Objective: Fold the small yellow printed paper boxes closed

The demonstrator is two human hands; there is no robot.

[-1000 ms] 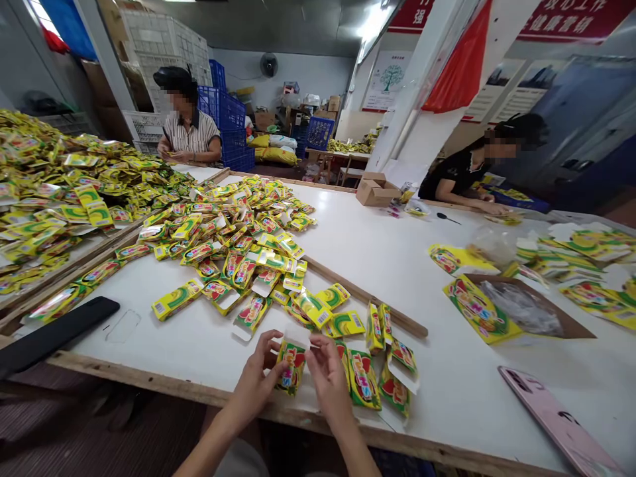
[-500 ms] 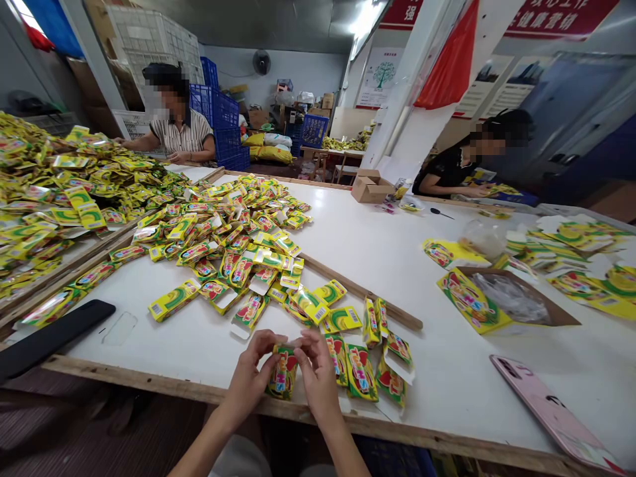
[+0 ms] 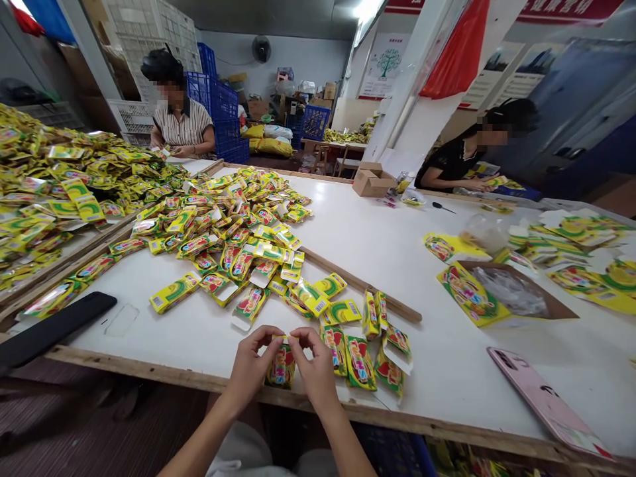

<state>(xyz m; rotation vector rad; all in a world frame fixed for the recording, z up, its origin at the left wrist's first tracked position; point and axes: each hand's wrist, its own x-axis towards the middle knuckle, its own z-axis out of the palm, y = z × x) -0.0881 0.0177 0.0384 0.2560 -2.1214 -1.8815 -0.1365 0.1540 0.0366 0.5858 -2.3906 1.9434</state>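
Note:
Near the table's front edge lies a small yellow-green box (image 3: 281, 368) with a fruit print. My left hand (image 3: 255, 361) pinches its top end from the left, thumb and fingertips together. From the other side my right hand (image 3: 314, 358) pinches the same top end, the fingertips of both hands almost meeting over the flap. Just right of my right hand lie several similar boxes (image 3: 360, 363), one of them with its white flap open (image 3: 397, 356). A loose pile of such boxes (image 3: 238, 238) spreads out beyond my hands.
A wooden strip (image 3: 362, 285) lies behind the nearby boxes. To the right are a larger carton with clear plastic bags (image 3: 467, 295) and a pink phone (image 3: 546, 397); a black phone (image 3: 59, 328) lies left. Two people sit across the table. A bigger box heap (image 3: 59, 172) fills the far left.
My fingertips have drawn closer together at the box's top end. The person at the left has brought both hands together in front. The view has shifted slightly.

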